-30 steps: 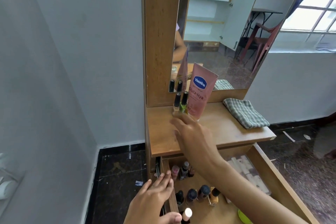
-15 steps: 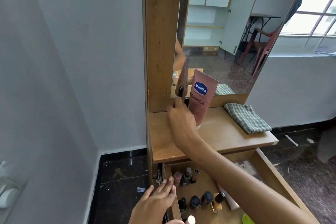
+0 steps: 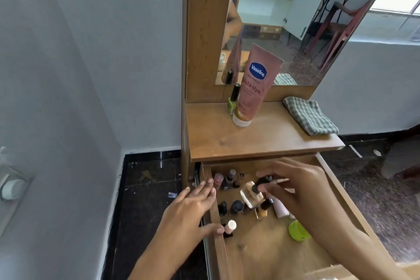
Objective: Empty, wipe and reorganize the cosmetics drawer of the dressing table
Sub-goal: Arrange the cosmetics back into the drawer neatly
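Observation:
The wooden drawer (image 3: 213,241) of the dressing table stands pulled out below the tabletop (image 3: 261,141). Several small cosmetic bottles stand in its back left corner. My right hand (image 3: 302,186) is over the drawer and pinches a beige foundation bottle (image 3: 251,194) with a black cap, lifted and tilted. My left hand (image 3: 193,209) rests on the drawer's left wall, thumb beside a white-capped bottle (image 3: 230,226). On the tabletop a pink Vaseline tube (image 3: 254,84) stands on its cap, with a green nail polish bottle (image 3: 232,100) just to its left.
A folded checked cloth (image 3: 310,115) lies at the tabletop's right end. A green round lid (image 3: 297,231) and a pale tube (image 3: 280,208) lie in the drawer. The mirror (image 3: 295,18) rises behind. A grey wall closes the left; dark floor tiles (image 3: 147,188) surround the table.
My right hand has come down from the nail polish bottles on the tabletop into the drawer and taken hold of the foundation bottle. My view tilted downward. My left hand stayed on the drawer wall.

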Tool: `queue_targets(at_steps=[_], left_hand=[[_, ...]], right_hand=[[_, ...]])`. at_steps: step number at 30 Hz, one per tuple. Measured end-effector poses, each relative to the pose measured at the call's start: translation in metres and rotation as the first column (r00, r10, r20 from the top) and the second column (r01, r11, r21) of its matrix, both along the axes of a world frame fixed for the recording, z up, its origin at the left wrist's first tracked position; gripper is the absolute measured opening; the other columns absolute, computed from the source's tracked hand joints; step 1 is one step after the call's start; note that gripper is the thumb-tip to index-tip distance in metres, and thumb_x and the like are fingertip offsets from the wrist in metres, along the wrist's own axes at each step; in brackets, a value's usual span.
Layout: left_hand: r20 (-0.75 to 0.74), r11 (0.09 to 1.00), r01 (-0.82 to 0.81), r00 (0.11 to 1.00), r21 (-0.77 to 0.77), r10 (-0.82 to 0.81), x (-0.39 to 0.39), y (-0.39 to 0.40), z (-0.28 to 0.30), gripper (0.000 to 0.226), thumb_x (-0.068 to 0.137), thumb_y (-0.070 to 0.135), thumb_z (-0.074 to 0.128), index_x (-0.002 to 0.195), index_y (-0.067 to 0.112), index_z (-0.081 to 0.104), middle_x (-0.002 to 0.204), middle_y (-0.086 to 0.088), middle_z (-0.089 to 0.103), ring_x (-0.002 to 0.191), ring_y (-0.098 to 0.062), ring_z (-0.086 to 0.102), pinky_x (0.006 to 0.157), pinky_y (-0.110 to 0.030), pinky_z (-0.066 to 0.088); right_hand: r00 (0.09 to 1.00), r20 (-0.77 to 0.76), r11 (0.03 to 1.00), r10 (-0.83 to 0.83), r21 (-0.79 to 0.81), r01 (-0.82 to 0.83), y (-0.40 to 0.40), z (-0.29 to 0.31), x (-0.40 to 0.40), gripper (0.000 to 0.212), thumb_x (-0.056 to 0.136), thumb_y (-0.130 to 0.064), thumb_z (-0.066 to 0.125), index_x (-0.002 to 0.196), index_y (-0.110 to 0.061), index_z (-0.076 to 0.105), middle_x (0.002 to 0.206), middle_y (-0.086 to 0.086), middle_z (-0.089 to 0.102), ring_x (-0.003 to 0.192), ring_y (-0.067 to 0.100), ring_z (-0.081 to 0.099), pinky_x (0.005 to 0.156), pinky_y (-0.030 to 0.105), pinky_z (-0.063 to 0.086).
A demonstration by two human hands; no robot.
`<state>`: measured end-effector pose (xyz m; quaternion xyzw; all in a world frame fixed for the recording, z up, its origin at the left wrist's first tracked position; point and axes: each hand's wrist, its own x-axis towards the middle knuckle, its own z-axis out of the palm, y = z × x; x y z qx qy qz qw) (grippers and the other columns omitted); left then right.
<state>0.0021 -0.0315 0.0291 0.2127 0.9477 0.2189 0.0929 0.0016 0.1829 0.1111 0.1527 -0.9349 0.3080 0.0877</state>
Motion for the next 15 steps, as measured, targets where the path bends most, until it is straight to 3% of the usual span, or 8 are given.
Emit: queue_targets(at_steps=[7,10,15], left_hand=[[-0.019,0.999,-0.023,1.000,0.032,0.023,0.001,0.000,-0.003,0.081,0.081,0.060,0.050,0.145,0.029,0.009,0.143,0.022,-0.011,0.131,0.011,-0.010,0.107,-0.014,-0.008],[-0.021,0.999,-0.028,0.999,0.032,0.028,0.000,0.000,-0.005,0.082,0.081,0.060,0.050,0.145,0.029,0.009,0.142,0.022,-0.011,0.131,0.011,-0.010,0.107,-0.014,-0.008],[-0.035,0.999,-0.028,0.999,0.043,0.030,0.001,-0.001,-0.005,0.082,0.081,0.060,0.050,0.145,0.030,0.008,0.143,0.022,-0.012,0.132,0.010,-0.011,0.107,-0.015,-0.008]], right_hand=[[0.988,0.153,0.994,-0.006,0.112,-0.012,0.005,-0.052,0.022,0.026,0.069,-0.015,0.083,0.085,-0.031,0.069,0.080,-0.016,0.065,0.071,0.003,0.063,0.061,0.021,0.054],[0.984,0.176,0.990,0.005,0.136,-0.029,0.002,-0.065,0.022,0.024,0.070,-0.016,0.080,0.086,-0.029,0.068,0.081,-0.015,0.064,0.071,0.007,0.064,0.063,0.031,0.055],[0.984,0.180,0.986,0.001,0.163,-0.031,-0.001,-0.076,0.021,0.018,0.073,-0.018,0.078,0.087,-0.027,0.070,0.084,-0.015,0.065,0.073,0.008,0.063,0.065,0.031,0.055]])
